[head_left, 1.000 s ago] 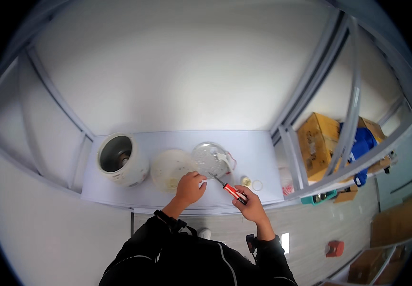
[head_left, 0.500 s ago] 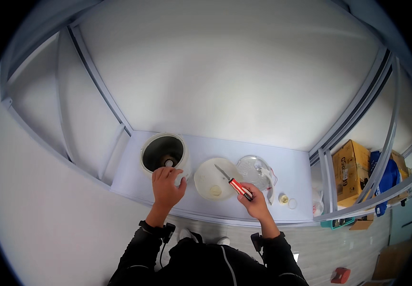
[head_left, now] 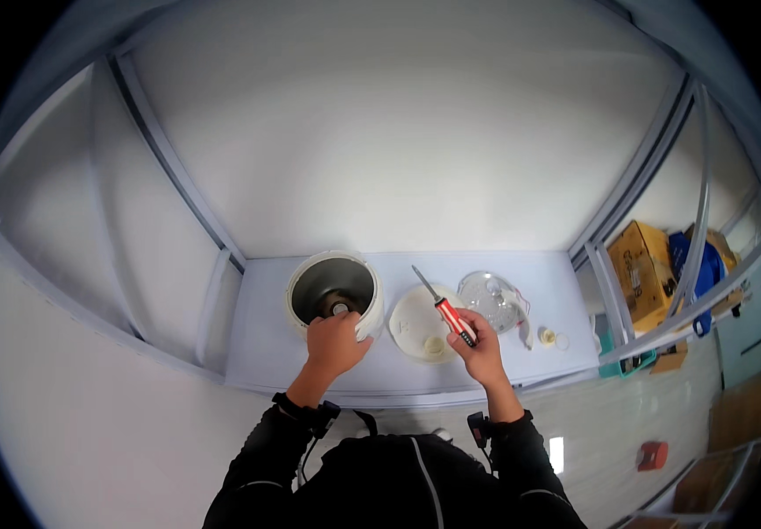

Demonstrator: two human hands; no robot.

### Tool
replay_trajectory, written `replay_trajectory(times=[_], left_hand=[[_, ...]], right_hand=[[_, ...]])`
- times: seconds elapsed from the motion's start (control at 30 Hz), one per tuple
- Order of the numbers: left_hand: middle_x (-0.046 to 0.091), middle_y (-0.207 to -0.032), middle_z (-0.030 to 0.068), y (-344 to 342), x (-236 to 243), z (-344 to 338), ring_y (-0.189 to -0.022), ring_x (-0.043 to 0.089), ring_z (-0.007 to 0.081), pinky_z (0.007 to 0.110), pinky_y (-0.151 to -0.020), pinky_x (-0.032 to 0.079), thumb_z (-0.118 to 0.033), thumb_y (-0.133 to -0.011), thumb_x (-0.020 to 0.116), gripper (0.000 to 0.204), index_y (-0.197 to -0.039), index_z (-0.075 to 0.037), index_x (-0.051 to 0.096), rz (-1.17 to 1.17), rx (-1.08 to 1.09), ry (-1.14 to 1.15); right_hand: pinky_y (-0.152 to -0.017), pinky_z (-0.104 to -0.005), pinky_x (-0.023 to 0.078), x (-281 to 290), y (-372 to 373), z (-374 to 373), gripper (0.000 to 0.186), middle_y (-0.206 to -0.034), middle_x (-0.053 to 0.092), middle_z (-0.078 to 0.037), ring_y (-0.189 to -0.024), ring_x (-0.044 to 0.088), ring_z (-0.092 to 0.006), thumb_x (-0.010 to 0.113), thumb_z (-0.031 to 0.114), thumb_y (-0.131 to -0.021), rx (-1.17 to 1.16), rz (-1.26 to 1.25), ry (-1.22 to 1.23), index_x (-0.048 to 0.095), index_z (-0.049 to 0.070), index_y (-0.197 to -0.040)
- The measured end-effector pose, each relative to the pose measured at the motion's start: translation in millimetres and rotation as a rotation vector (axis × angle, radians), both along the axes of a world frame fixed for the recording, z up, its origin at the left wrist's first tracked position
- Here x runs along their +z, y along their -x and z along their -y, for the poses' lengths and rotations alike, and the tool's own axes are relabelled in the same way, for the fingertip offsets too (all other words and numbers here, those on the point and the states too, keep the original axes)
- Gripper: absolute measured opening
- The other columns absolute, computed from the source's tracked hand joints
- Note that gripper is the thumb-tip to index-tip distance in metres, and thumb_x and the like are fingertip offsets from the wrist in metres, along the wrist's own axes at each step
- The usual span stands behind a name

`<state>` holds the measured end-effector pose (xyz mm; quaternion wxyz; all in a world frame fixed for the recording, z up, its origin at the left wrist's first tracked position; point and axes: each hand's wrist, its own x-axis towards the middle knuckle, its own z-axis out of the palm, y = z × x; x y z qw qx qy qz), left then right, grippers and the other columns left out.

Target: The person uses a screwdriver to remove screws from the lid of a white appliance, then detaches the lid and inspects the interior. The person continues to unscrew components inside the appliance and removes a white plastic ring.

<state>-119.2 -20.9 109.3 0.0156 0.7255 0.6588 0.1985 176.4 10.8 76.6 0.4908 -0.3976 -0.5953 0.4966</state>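
A white rice-cooker body (head_left: 375, 310) stands lidless on the table, its dark inside with a round centre piece (head_left: 340, 309) showing. My left hand (head_left: 334, 344) grips its near rim, the fingers hooked over and partly hidden inside. Held above a white round cover (head_left: 412, 324), a screwdriver (head_left: 453, 319) with a red, white and black handle points up and to the left. My right hand (head_left: 481, 351) is closed round that handle. On the cover lies a small pale round piece (head_left: 434, 345).
Right of the cover sit a clear round part (head_left: 483, 293), a white curved piece (head_left: 525, 331), a small yellowish cup (head_left: 546, 336) and a thin ring (head_left: 562, 341). Frame posts (head_left: 605, 304) bound the table. Beyond them are cardboard boxes (head_left: 640, 278) and a blue bag (head_left: 705, 278).
My left hand has come down from above the cooker's near edge and taken hold of the rim. The screwdriver now points more upright. The whole view has shifted a little.
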Motion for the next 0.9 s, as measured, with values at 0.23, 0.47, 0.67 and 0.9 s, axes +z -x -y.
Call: replay_trajectory(times=[0.23, 0.47, 0.67, 0.9], left_hand=[[0.07, -0.082, 0.0078, 31.2, 10.3, 10.4, -0.073, 0.066, 0.0323, 0.042, -0.073, 0.046, -0.029, -0.068, 0.085, 0.032, -0.083, -0.007, 0.067, 0.08, -0.118, -0.122], [0.07, -0.084, 0.0055, 66.9, 13.7, 23.1, -0.077, 0.066, 0.0299, 0.039, -0.077, 0.046, -0.029, -0.068, 0.087, 0.033, -0.087, -0.008, 0.069, 0.244, -0.138, -0.116], [0.07, -0.084, 0.0038, 67.8, 13.9, 32.8, -0.079, 0.066, 0.0277, 0.039, -0.081, 0.044, -0.029, -0.069, 0.087, 0.034, -0.089, -0.008, 0.07, 0.258, -0.183, -0.12], [0.07, -0.087, 0.0015, 69.6, 6.7, 37.9, -0.084, 0.065, 0.0225, 0.038, -0.086, 0.04, -0.029, -0.069, 0.087, 0.034, -0.093, -0.011, 0.072, 0.138, -0.294, -0.058]], right_hand=[[-0.09, -0.0279, 0.05, -6.8, 31.1, 24.5, 0.044, -0.117, 0.066, -0.005, -0.104, 0.061, -0.0121, 0.074, 0.011, -0.093, -0.107, -0.103, 0.102, 0.059, 0.001, -0.133], [-0.095, -0.028, 0.05, 0.4, 68.0, 31.4, 0.055, -0.122, 0.066, -0.006, -0.11, 0.061, -0.0131, 0.076, 0.007, -0.093, -0.087, -0.078, 0.143, 0.052, 0.0, -0.142], [-0.093, -0.0284, 0.05, -5.2, 90.6, 28.6, 0.051, -0.12, 0.066, -0.006, -0.108, 0.061, -0.0137, 0.075, 0.008, -0.092, -0.045, 0.068, 0.148, 0.056, 0.0, -0.14], [-0.081, -0.0252, 0.048, -11.4, 96.3, 23.2, 0.038, -0.108, 0.065, -0.001, -0.093, 0.058, -0.0079, 0.069, 0.014, -0.099, -0.053, -0.046, 0.183, 0.058, 0.001, -0.133]])
